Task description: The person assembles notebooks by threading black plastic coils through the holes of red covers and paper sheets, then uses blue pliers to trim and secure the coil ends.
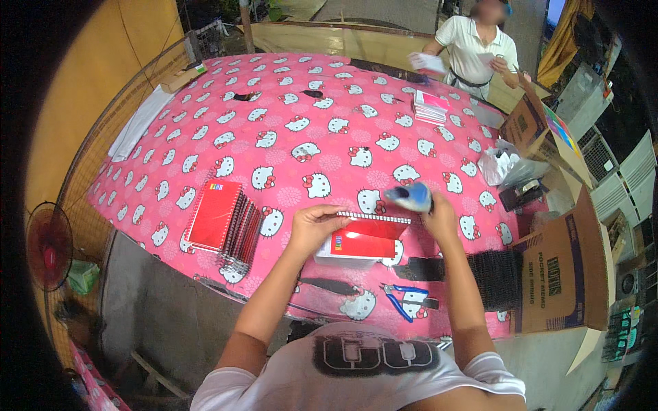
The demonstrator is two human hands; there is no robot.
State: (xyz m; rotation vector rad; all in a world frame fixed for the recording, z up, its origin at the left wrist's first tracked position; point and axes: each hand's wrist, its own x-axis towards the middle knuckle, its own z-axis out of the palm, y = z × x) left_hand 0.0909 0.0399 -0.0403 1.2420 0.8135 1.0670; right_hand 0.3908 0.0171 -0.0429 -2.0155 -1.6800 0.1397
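I can see a white shirt (295,366) at the near edge; across its chest runs a large print (373,353) of dark, blocky characters, traced inside with pale lines; the left sleeve (229,385) and right sleeve (497,377) are short, white and loose; beyond them I get bare forearms, a bare left hand (317,229) and right hand (442,218).

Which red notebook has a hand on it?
The centre notebook, left hand at its spiral edge; the notebook stack further left has no hand on it.
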